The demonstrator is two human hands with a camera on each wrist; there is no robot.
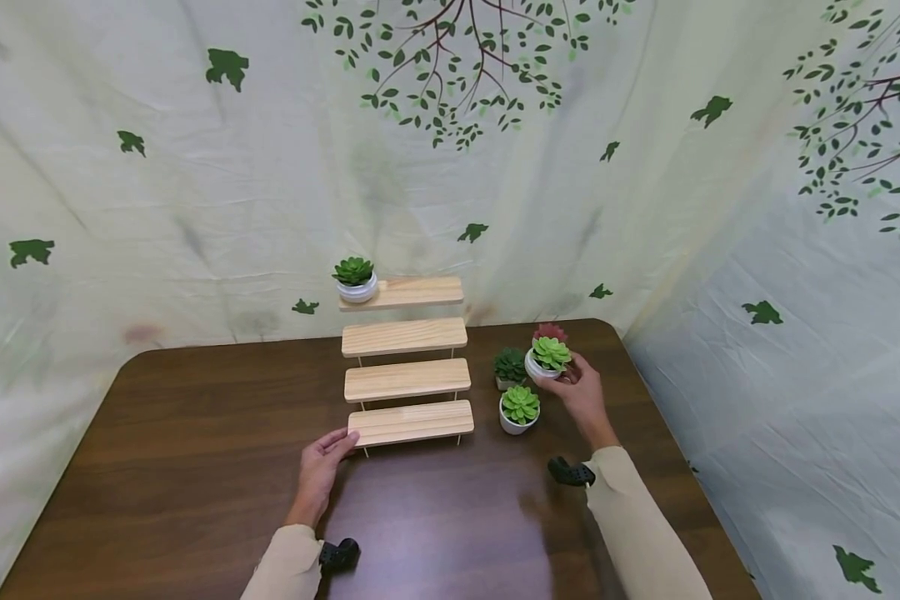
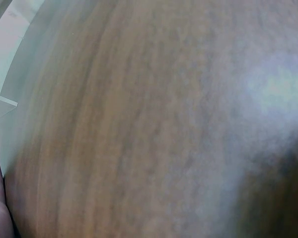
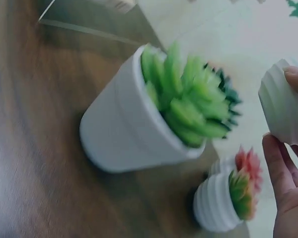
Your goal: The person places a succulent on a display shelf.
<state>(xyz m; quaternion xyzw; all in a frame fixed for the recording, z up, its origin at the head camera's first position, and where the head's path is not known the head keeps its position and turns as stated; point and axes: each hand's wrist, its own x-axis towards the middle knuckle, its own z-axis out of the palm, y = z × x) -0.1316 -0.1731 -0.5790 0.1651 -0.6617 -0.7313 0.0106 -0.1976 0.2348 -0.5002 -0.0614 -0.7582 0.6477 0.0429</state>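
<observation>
A four-step wooden display stand [image 1: 408,380] stands on the table, its pale boards rising toward the back. My left hand [image 1: 321,471] grips the left end of the lowest board, thumb on its corner; only a sliver of this hand shows in the left wrist view. At the right, my right hand [image 1: 587,398] holds a light green succulent in a ribbed white pot [image 3: 282,106] by its side, raised off the table. Just below it stands another light green succulent [image 1: 521,405] in a smooth white pot [image 3: 124,119]. A dark green succulent [image 1: 509,365] is close by.
On the top board's left end sits a green succulent in a white pot [image 1: 357,287]. A red succulent [image 1: 550,332] stands behind the held one, partly hidden. The brown table [image 1: 217,450] ends at a leaf-printed curtain [image 1: 270,192] at the back and right.
</observation>
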